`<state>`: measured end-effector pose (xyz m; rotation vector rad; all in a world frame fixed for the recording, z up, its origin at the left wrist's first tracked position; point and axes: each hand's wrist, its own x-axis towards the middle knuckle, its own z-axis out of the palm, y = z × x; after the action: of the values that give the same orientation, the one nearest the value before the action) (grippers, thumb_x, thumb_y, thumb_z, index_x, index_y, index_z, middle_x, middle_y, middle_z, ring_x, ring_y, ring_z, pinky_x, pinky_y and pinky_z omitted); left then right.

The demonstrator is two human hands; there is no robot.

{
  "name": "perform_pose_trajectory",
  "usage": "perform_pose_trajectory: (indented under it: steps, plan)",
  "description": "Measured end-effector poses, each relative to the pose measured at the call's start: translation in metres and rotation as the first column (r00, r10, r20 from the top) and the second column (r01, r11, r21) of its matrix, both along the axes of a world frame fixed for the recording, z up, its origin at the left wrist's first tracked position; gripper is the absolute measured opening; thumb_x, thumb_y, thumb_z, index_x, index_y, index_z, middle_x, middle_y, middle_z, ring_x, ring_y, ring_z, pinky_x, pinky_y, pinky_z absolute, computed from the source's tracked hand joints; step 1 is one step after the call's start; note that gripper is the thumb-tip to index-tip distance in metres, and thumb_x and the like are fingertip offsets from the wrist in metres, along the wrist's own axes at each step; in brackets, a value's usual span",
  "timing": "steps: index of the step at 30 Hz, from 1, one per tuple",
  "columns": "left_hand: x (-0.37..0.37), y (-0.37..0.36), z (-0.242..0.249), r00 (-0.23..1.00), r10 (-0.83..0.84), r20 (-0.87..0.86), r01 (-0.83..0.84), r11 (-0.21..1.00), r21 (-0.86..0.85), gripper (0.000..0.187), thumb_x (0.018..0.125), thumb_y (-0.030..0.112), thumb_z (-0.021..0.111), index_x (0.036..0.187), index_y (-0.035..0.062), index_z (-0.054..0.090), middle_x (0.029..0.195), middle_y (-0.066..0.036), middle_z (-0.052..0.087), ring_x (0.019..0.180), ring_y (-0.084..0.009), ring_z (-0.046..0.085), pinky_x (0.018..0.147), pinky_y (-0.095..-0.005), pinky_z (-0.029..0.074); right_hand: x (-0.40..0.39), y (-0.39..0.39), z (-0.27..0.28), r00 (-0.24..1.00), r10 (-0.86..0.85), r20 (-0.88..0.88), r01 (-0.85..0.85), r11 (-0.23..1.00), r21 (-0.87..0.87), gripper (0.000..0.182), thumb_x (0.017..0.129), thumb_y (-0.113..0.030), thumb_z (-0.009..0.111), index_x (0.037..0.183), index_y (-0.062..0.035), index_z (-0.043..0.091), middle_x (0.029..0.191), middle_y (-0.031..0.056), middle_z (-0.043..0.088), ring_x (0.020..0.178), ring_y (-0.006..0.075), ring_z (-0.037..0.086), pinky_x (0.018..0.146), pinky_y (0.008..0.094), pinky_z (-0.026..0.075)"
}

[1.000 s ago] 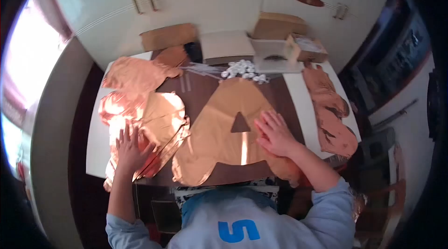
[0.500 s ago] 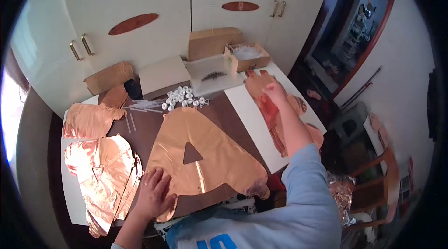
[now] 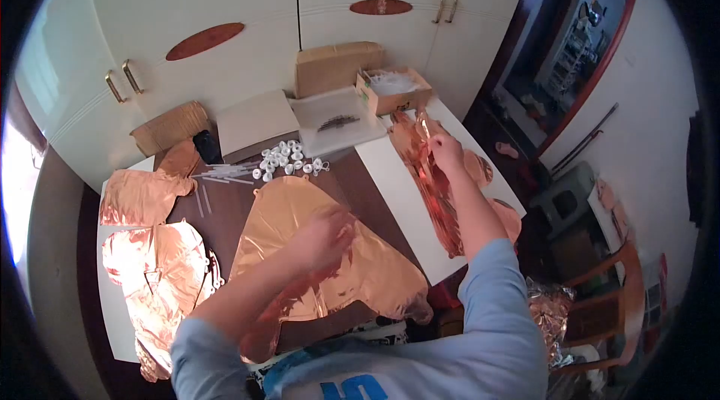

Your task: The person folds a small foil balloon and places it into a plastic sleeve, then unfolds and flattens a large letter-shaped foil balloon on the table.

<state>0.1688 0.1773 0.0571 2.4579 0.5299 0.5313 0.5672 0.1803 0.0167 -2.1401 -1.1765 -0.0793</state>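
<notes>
A flat copper-coloured foil balloon shaped like a letter A [image 3: 382, 261] lies on the dark middle of the table. Over its centre is my left hand [image 3: 326, 235], smeared by motion, so its fingers are hard to read. My right hand [image 3: 448, 154] is closed on the upper edge of a foil piece in the pile of folded copper foil [image 3: 427, 190], which rests on the white board at the right. More foil balloons [image 3: 161, 265] are spread at the left, shiny and wrinkled.
White round spools [image 3: 285, 156] and clear straws [image 3: 225, 172] lie behind the A shape. Farther back stand a cardboard box [image 3: 394, 91] with clear items and a plastic tray [image 3: 337, 126] with small dark pieces. A wooden chair [image 3: 630, 302] is at the right.
My left hand has risen from the lower left of the A balloon and moved right, over its middle. My right hand has shifted slightly, lifting a foil edge. The view has tilted a little.
</notes>
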Motion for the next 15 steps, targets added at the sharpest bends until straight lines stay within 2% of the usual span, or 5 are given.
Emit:
perform_pose_trajectory:
  steps: [6,9,12,13,15]
  plan:
    - [0.198,0.020,-0.014,0.995,0.094,0.018,-0.095,0.980,0.173,0.061,0.090,0.037,0.063,0.138,0.0026,0.050,0.134,-0.021,0.056,0.124,-0.0364,0.055,0.110,-0.0490,0.036,-0.004,-0.027,0.008,0.994,0.102,0.046,-0.112,0.924,0.365,0.021,0.096,-0.021,0.062,0.095,-0.0003,0.067,0.086,0.0136,0.068,0.080,0.0229,0.066,0.075,0.0331,0.051]
    - [0.230,0.009,-0.015,0.949,0.082,-0.305,-0.031,0.985,0.168,0.082,0.086,0.059,0.061,0.145,0.0055,0.043,0.145,-0.021,0.047,0.136,-0.0361,0.044,0.117,-0.0520,0.025,0.000,-0.063,0.018,0.997,0.074,0.031,-0.078,0.813,0.577,0.018,0.097,-0.019,0.062,0.096,-0.0013,0.063,0.087,0.0104,0.066,0.078,0.0218,0.064,0.073,0.0331,0.051]
    - [0.223,0.001,-0.029,0.935,0.060,-0.348,0.040,0.961,0.275,0.103,0.076,0.077,0.059,0.149,0.0064,0.039,0.153,-0.022,0.037,0.145,-0.0373,0.029,0.119,-0.0532,0.016,0.017,-0.120,0.041,0.981,-0.035,0.189,-0.130,0.606,0.785,0.022,0.103,-0.022,0.054,0.100,-0.0010,0.061,0.093,0.0083,0.065,0.078,0.0163,0.062,0.077,0.0314,0.051]
    - [0.223,0.001,-0.030,0.938,0.050,-0.343,0.047,0.962,0.269,0.107,0.074,0.080,0.058,0.150,0.0073,0.038,0.154,-0.023,0.033,0.147,-0.0386,0.026,0.120,-0.0537,0.014,0.015,-0.147,0.061,0.995,0.079,0.066,-0.097,0.521,0.848,0.024,0.104,-0.020,0.050,0.100,0.0007,0.060,0.094,0.0103,0.066,0.079,0.0164,0.063,0.078,0.0317,0.051]
    - [0.221,-0.003,-0.036,0.943,0.033,-0.332,0.052,0.968,0.245,0.114,0.069,0.086,0.057,0.151,0.0090,0.037,0.158,-0.024,0.026,0.149,-0.0412,0.018,0.120,-0.0546,0.010,0.019,-0.190,0.096,0.997,-0.064,-0.039,0.067,0.529,0.846,0.025,0.105,-0.020,0.046,0.103,0.0014,0.059,0.096,0.0114,0.067,0.077,0.0171,0.063,0.080,0.0320,0.051]
